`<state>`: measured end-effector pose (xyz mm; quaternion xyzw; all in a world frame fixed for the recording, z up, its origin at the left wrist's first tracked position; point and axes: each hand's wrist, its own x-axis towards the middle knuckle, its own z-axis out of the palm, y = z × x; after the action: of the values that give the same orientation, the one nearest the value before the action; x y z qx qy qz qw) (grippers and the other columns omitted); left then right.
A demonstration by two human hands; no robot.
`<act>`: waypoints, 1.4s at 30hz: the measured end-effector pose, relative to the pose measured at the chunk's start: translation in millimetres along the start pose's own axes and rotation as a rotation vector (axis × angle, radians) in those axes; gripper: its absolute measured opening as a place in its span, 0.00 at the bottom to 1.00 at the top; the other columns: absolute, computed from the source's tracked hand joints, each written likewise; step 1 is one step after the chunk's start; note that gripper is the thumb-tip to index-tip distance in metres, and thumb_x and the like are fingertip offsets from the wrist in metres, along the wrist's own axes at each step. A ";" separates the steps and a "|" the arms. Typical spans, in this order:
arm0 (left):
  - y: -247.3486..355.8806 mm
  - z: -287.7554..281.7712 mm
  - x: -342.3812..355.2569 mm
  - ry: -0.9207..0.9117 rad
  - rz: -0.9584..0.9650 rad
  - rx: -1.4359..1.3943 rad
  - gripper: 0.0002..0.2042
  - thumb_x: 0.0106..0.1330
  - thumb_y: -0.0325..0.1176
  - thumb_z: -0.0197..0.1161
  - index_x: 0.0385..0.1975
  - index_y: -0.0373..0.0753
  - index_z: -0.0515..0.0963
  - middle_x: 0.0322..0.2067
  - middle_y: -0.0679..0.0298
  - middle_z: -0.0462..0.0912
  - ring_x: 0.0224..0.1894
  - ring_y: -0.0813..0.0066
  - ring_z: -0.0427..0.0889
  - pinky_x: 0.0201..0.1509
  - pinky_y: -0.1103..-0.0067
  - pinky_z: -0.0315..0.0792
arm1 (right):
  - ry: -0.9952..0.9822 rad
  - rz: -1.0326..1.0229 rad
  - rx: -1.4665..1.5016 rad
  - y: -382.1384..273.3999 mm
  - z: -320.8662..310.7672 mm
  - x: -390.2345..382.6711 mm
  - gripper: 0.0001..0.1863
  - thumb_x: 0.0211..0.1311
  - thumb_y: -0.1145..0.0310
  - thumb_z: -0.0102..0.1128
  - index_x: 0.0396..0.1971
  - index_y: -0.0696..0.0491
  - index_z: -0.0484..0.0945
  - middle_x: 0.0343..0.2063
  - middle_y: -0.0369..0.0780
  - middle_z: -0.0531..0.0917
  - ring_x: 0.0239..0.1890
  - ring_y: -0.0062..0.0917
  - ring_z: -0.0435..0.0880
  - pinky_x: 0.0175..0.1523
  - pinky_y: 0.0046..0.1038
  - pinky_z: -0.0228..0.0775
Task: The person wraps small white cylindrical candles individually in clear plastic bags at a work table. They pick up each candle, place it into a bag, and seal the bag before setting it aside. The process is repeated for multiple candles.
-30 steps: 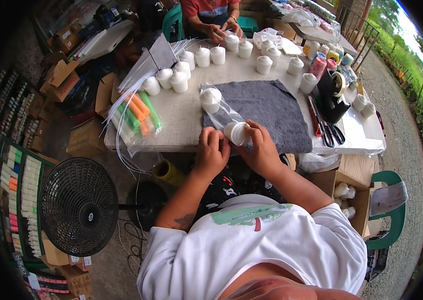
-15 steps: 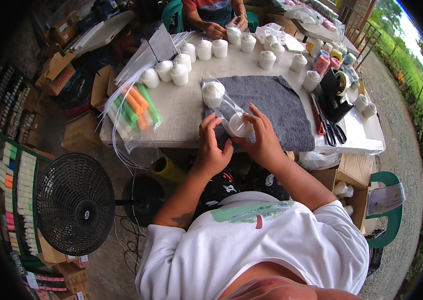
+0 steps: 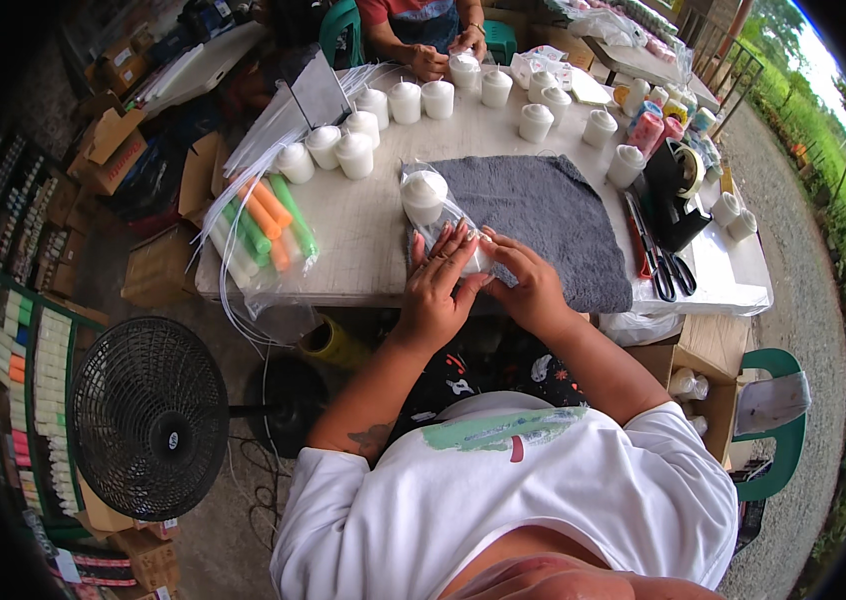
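Note:
Both my hands are closed round a white votive candle (image 3: pixel 479 260) above the front edge of a grey towel (image 3: pixel 563 215). My left hand (image 3: pixel 435 290) lays its fingers over the candle's left side and top, hiding much of it. From the right, my right hand (image 3: pixel 528 287) grips it, fingertips meeting at the top, where clear plastic film gathers. Just beyond my left fingers, a second white candle (image 3: pixel 424 197) stands upright on the towel's left edge, with clear plastic about it.
Several white candles (image 3: pixel 354 155) stand along the far table. Orange and green candle sticks (image 3: pixel 265 208) in plastic lie left. Scissors (image 3: pixel 665 268) and a black tape dispenser (image 3: pixel 681 215) sit right. Across the table, a person's hands (image 3: pixel 448 60) hold another candle. A fan (image 3: pixel 151 420) stands at left.
My left fingers have moved up and over the candle's top, and my right fingers have closed in toward them. The plastic film is now drawn together under my fingertips.

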<state>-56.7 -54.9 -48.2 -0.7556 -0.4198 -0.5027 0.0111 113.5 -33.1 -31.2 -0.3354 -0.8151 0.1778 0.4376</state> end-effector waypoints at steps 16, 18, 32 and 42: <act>-6.9 0.4 -3.2 0.151 -0.002 -0.008 0.16 0.58 0.24 0.65 0.48 0.33 0.78 0.49 0.51 0.79 0.54 0.55 0.78 0.57 0.67 0.73 | -0.051 0.007 -0.031 5.3 12.8 15.6 0.33 0.47 0.74 0.69 0.57 0.52 0.70 0.51 0.47 0.76 0.50 0.44 0.78 0.51 0.36 0.75; -9.1 4.5 -6.4 0.187 -0.006 -0.002 0.15 0.58 0.23 0.65 0.47 0.33 0.78 0.49 0.52 0.80 0.53 0.56 0.79 0.56 0.68 0.74 | 0.022 -0.012 -0.080 7.0 22.0 12.7 0.33 0.47 0.73 0.69 0.57 0.53 0.70 0.48 0.47 0.77 0.47 0.44 0.80 0.49 0.36 0.76; -18.5 -5.5 -14.7 -0.077 -0.146 0.490 0.09 0.62 0.39 0.61 0.28 0.40 0.74 0.37 0.62 0.74 0.52 0.62 0.70 0.60 0.56 0.54 | -0.475 -0.074 -0.080 5.5 -8.6 66.8 0.37 0.51 0.76 0.66 0.63 0.39 0.66 0.52 0.51 0.72 0.55 0.46 0.73 0.55 0.38 0.71; -27.1 -28.0 -9.9 -0.196 0.013 0.169 0.02 0.55 0.28 0.59 0.25 0.41 0.73 0.32 0.64 0.76 0.40 0.64 0.74 0.49 0.66 0.58 | -0.241 -0.023 -0.239 -4.9 23.7 47.0 0.30 0.49 0.75 0.64 0.56 0.49 0.69 0.43 0.51 0.74 0.42 0.44 0.78 0.46 0.39 0.74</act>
<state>-96.6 -55.8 -52.9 -0.8002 -0.4550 -0.3890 0.0367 73.5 -3.5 -13.6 -0.3522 -0.8807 0.1135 0.2956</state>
